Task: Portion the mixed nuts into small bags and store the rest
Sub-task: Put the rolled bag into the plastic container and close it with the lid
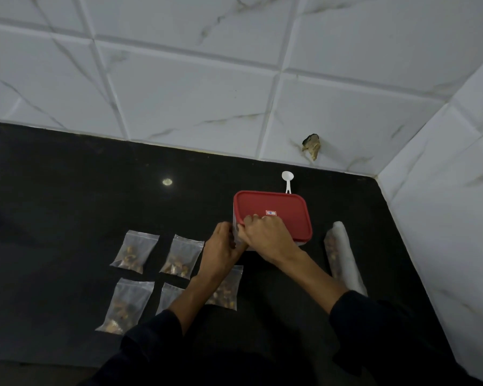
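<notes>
A clear container with a red lid stands on the black counter. My right hand lies over the lid's near left corner, fingers curled round its edge. My left hand holds the container's left side just below that corner. Several small zip bags of mixed nuts lie in two rows to the left: one bag, a second, a third, and a further bag partly hidden under my left forearm. A rolled clear bag with nuts lies right of the container.
A white plastic spoon lies behind the container near the tiled wall. A second tiled wall closes the counter on the right. There is a chipped hole in the back tile.
</notes>
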Motion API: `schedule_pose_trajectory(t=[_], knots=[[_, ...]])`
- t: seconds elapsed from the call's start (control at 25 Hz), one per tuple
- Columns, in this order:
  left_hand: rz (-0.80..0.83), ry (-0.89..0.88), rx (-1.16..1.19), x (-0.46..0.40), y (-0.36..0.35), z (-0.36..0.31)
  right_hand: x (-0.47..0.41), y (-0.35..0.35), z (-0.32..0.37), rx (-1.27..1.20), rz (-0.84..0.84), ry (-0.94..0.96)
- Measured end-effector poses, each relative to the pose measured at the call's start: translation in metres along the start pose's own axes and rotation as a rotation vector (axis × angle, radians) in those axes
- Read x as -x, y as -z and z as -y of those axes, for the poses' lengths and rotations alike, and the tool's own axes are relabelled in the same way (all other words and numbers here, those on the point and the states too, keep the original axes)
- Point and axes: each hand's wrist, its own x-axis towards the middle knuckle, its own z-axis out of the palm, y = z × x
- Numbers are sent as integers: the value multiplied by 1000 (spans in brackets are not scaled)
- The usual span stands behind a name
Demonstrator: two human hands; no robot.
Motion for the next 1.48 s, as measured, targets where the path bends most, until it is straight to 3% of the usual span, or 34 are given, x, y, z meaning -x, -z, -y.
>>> schedule_pose_trajectory(t=[0.08,0.16,0.32,0.48,0.72,1.0,1.12,1.28,1.48], knots=[[-2,-4,-15,0,0,0,4,-6,2,-223,-70,-165],[8,-10,-18,-2,0,0,4,-11,0,-385,-29,-239],[3,-4,-11,-2,2,-1,-38,-20,-26,-560,-86,-348],[1,-6,-60,-3,2,-2,-82,-38,-44,-648,59,-435],[-3,-1,-84,0,-2,2,-87,-53,-52,-810,-38,-477],[0,-12,-118,0,-1,1,-75,-45,-64,-1316,-182,-482],[18,13,-134,1,0,-2,-67,-34,-74,-1482,-122,-399],[29,15,-138,5,1,-3,-60,-21,-87,-1490,-34,-289],[32,-12,-149,4,1,-6,-54,-17,-96,-1446,-59,-318]])
